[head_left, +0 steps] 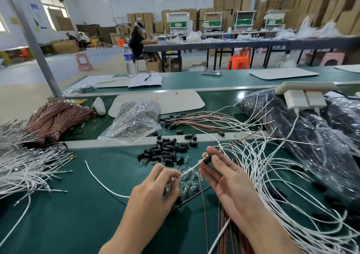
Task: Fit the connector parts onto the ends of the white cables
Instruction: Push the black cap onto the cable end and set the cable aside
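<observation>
Over the green bench (pixel 78 205), your right hand (pixel 230 183) pinches a black connector (pixel 206 159) between thumb and fingertip, palm open. Your left hand (pixel 155 191) pinches the white cable (pixel 190 169), whose end meets the connector.

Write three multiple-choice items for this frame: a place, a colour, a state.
1. The pile of loose black connectors lies:
A) on the paper with the pen
B) on the green table
C) on the orange stool

2. The cable that the left hand pinches is:
A) blue
B) yellow
C) white

3. The right hand is:
A) holding a black connector
B) lying flat on the table
C) gripping a pen

Key:
1 B: the pile rests directly on the green surface.
2 C: the strand leaving its fingertips is white.
3 A: its thumb and fingers pinch the connector.
</observation>
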A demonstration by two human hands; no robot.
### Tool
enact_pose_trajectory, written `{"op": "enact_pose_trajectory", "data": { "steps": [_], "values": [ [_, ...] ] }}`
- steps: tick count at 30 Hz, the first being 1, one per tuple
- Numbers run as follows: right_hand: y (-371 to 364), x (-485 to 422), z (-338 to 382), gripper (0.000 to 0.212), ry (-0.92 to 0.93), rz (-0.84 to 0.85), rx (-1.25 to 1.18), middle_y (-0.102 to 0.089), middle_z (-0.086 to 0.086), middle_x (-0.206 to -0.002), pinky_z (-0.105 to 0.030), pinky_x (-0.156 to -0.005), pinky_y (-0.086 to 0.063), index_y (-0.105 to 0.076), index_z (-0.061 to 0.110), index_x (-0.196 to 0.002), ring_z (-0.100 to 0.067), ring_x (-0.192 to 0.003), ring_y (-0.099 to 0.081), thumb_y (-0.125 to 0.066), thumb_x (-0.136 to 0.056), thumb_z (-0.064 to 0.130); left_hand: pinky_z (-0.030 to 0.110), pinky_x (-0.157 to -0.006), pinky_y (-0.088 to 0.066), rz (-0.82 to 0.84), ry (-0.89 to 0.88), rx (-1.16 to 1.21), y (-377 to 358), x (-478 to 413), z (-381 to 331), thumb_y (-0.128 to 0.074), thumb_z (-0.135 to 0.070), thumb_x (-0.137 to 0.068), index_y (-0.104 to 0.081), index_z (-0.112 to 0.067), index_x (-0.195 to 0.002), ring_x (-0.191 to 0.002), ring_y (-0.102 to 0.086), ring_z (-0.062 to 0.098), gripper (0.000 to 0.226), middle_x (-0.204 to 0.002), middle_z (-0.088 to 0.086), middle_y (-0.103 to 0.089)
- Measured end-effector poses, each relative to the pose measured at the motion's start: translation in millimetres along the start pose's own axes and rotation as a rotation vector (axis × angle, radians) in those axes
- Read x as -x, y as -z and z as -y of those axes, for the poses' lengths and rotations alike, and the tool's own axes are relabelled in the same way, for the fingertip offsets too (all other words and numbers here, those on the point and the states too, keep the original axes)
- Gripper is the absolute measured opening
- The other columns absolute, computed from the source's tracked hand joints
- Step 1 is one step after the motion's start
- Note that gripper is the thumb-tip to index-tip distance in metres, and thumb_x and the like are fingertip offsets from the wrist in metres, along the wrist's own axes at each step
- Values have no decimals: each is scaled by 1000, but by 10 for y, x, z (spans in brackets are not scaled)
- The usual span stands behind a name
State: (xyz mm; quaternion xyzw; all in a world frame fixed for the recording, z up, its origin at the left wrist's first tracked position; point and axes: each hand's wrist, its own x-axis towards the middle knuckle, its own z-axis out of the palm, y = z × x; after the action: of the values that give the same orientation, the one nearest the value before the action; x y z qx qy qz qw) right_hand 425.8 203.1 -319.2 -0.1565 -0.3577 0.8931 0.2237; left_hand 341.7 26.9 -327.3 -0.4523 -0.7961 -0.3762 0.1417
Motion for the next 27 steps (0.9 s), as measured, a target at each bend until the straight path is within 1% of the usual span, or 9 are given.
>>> {"op": "enact_pose_trajectory", "data": {
  "steps": [3, 8, 14, 19, 23, 27],
  "values": [
    [-16, 11, -12, 25, -16, -3, -21, -74, -18, -105, -33, -77, -62, -78, 5, -105, -25, -89, -74, -62, -86, 8, 31, -55, -52, -5, -8, 8, 6, -2, -7, -61, -26, -94, -62, -29, -98, -63, -59, 10, 5, -92, -19, -51],
    [-1, 29, 24, 24, 15, -21, -46, -74, -16, -101, -32, -74, -63, -76, 4, -107, -24, -84, -74, -63, -87, 9, 31, -56, -52, -12, -18, 17, 16, 4, 19, -59, -29, -93, -62, -31, -97, -64, -60, 14, 5, -93, -19, -51],
    [-22, 43, 16, 27, 8, -10, -37, -74, -16, -99, -33, -77, -63, -75, 3, -110, -23, -83, -74, -64, -86, 9, 31, -53, -51, -13, -31, 8, 0, 11, 35, -60, -28, -93, -60, -33, -98, -63, -61, 13, 7, -94, -21, -50],
    [7, 28, 28, 23, 36, -24, -55, -74, -14, -99, -32, -77, -62, -77, 7, -107, -23, -86, -73, -63, -88, 10, 30, -52, -50, -16, -33, 15, 15, 20, 36, -62, -25, -93, -61, -33, -97, -63, -60, 12, 8, -93, -20, -50],
    [-14, 31, -2, 24, 18, -4, -20, -74, -13, -101, -31, -76, -62, -78, 10, -105, -23, -88, -74, -65, -85, 12, 34, -56, -53, -3, -10, 15, 1, 26, 33, -65, -23, -93, -61, -34, -98, -66, -63, 11, 12, -95, -20, -51],
    [-38, 40, -27, 27, 11, 7, 17, -75, -12, -100, -31, -75, -61, -77, 9, -107, -23, -89, -74, -67, -82, 12, 33, -57, -52, -28, -2, 22, -14, 17, 9, -61, -26, -94, -62, -31, -97, -65, -60, 11, 6, -93, -19, -52]
  ]
}}
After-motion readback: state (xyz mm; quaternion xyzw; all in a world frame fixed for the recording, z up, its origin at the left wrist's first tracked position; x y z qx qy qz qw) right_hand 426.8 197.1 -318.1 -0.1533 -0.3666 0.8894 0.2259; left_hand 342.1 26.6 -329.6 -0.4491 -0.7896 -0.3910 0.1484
